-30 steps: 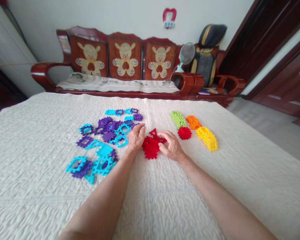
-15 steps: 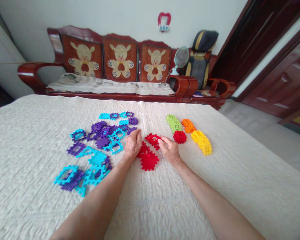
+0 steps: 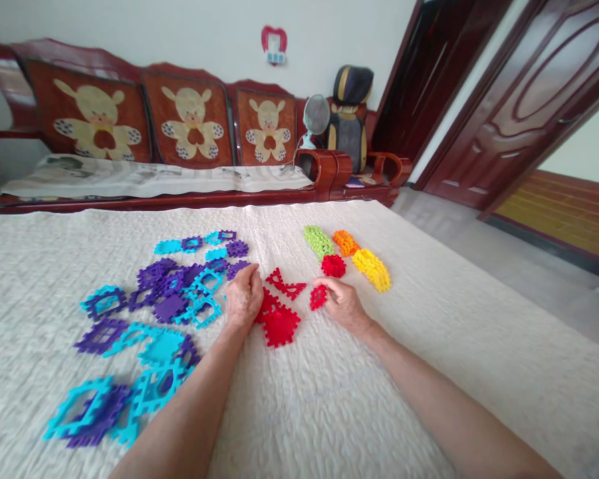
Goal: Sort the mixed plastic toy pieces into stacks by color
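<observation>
1. The right fingers (image 3: 328, 285) are closed in a pinch on a small red piece (image 3: 318, 297), held just right of the red tile (image 3: 279, 327).
2. The left fingers (image 3: 250, 282) curl against the tile's left edge; whether they grip it, I cannot tell.
3. A red frame (image 3: 285, 285) lies just beyond the tile, between the hands.
4. Farther beyond and to the right sit a red stack (image 3: 333, 265), a green stack (image 3: 318, 241), an orange stack (image 3: 346, 242) and a yellow stack (image 3: 373, 269).
5. Left of the tile, purple and cyan pieces (image 3: 170, 299) lie scattered.
6. Everything rests on a white quilt (image 3: 339, 412); far beyond the tile stand a sofa (image 3: 190, 133), a fan (image 3: 317, 116) and dark doors (image 3: 519, 100).
</observation>
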`<move>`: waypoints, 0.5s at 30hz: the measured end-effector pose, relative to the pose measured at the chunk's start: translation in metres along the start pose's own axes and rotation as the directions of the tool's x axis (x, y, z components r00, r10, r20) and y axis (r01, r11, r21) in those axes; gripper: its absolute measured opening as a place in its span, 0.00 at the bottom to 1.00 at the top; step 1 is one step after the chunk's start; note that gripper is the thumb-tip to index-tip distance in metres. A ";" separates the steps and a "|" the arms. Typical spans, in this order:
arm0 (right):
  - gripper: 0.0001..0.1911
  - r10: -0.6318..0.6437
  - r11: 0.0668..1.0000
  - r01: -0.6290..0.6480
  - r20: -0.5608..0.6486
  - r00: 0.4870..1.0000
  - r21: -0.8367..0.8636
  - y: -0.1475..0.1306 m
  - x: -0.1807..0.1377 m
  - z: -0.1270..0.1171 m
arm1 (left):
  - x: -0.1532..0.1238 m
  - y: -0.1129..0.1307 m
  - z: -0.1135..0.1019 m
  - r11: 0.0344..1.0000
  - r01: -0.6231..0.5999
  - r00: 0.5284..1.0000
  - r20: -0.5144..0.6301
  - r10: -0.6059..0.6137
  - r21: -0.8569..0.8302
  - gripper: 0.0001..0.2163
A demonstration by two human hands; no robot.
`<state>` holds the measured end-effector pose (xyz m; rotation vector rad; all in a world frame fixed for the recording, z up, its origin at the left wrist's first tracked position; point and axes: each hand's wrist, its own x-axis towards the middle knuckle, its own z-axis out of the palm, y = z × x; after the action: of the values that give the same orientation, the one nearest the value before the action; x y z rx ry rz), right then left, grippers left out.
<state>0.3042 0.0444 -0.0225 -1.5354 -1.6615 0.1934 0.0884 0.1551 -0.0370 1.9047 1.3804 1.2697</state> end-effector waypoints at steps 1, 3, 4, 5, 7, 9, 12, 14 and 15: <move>0.23 -0.016 1.000 0.017 0.035 0.999 -0.017 0.002 -0.001 -0.003 | 0.000 0.000 0.000 1.000 0.002 1.000 0.002 -0.002 0.000 0.16; 0.29 -0.032 0.998 0.038 0.119 0.992 -0.042 0.005 0.000 -0.011 | 0.000 0.001 -0.001 1.000 0.007 1.000 0.008 -0.007 0.001 0.16; 0.31 -0.025 0.998 0.034 0.160 0.987 -0.051 0.004 0.002 -0.016 | 0.000 0.001 -0.001 1.000 0.007 1.000 0.011 -0.007 0.001 0.16; 0.31 -0.008 0.998 0.021 0.201 0.980 -0.058 0.003 0.004 -0.021 | 0.000 0.001 -0.001 1.000 0.005 1.000 0.014 -0.005 0.003 0.16; 0.30 0.044 0.997 -0.025 0.298 0.954 -0.068 -0.001 0.007 -0.031 | 0.000 0.001 -0.002 1.000 -0.001 1.000 0.021 0.001 0.009 0.16; 0.26 0.112 0.992 -0.084 0.389 0.915 -0.090 -0.006 0.010 -0.039 | -0.001 0.002 -0.002 1.000 -0.001 1.000 0.024 0.001 0.015 0.16; 0.18 0.160 0.981 -0.094 0.438 0.885 -0.170 -0.014 0.010 -0.043 | 0.000 0.002 -0.002 1.000 0.005 1.000 0.018 -0.005 0.024 0.16; 0.20 0.151 0.966 -0.045 0.414 0.897 -0.256 -0.020 0.007 -0.040 | 0.000 0.002 -0.002 0.999 0.001 1.000 0.013 -0.002 0.034 0.16; 0.21 0.151 0.953 -0.024 0.402 0.903 -0.303 -0.023 0.005 -0.038 | 0.000 0.002 -0.002 0.999 -0.003 1.000 0.009 0.003 0.040 0.16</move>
<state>0.3128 0.0280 0.0181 -1.8944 -2.0293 0.3639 0.0876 0.1537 -0.0340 1.9378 1.4093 1.2422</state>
